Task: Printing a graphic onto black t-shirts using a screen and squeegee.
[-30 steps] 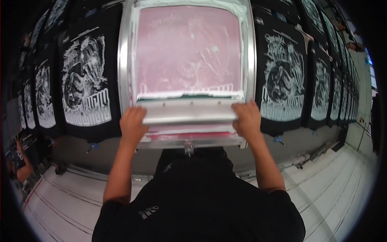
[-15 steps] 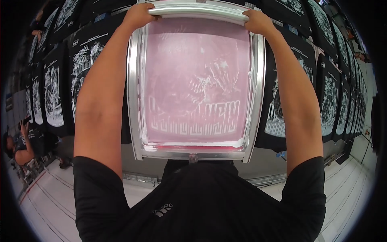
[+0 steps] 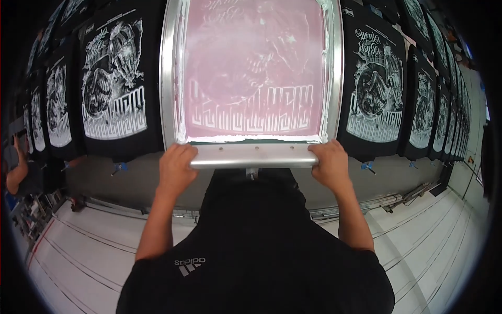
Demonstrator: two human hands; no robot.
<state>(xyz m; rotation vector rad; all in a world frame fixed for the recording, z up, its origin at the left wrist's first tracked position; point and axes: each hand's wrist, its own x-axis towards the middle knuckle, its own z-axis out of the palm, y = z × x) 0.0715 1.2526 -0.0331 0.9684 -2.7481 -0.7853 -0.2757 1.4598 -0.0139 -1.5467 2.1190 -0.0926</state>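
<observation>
Both of my hands grip a wide metal squeegee by its two ends, at the near end of a screen-printing frame. My left hand wraps its left end and my right hand its right end. The metal-framed screen has pink mesh, with a pale reversed design and block lettering showing in it. White ink lies in a line along the mesh just beyond the squeegee blade, and more is smeared along the sides. The squeegee hides the frame's near bar.
Black shirts with white prints flank the screen, one at the left and one at the right, with several more in rows beyond. A person's arm shows at the far left. Pale floor lies below the table edge.
My hands have drawn the squeegee from the screen's far end to its near end, toward my body. The design now stands out whiter in the mesh.
</observation>
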